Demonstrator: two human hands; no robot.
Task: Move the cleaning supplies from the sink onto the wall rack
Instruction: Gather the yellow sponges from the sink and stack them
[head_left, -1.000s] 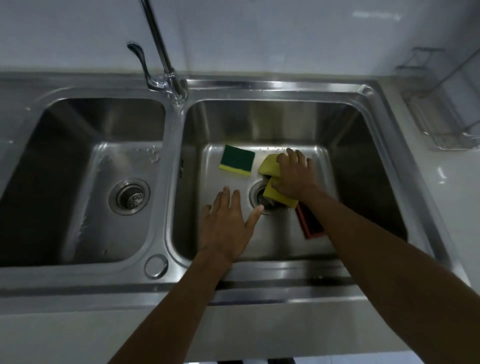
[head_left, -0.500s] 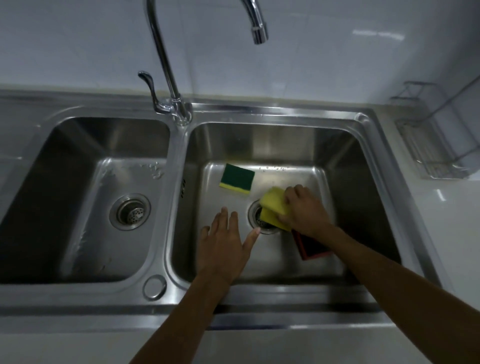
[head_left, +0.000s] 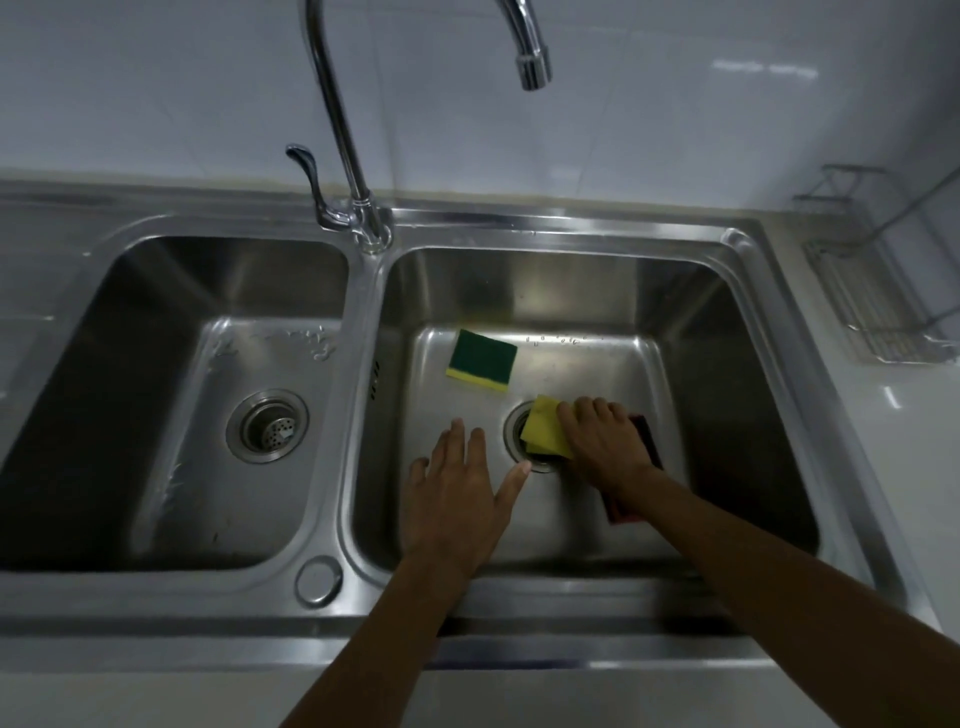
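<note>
The left basin at nine o'clock holds nothing but water drops and its strainer, so no risk starts there. Just right of the divider, the left hand lies flat and spread, palm down, low in the right basin, gripping nothing; if it stays planted near the drain it could get in the way of a lift, or brush the green-and-yellow sponge that sits at twelve o'clock from it, apart from both hands, and push it along the wet steel. At three o'clock from that hand, the right hand is curled down over a yellow cloth lying partly across the drain; whether the fingertips have truly pinched it I cannot tell. A loose grab would likely let a wet corner drop back onto the drain opening. Under the same wrist lies a dark red pad, mostly hidden; it could be dragged along or forgotten. The wire rack stands far off at two o'clock, well apart from the sink, so I judge dripping over the counter along the carry, and a soft cloth sagging through or sliding off the wires, to be the main hazards.
</note>
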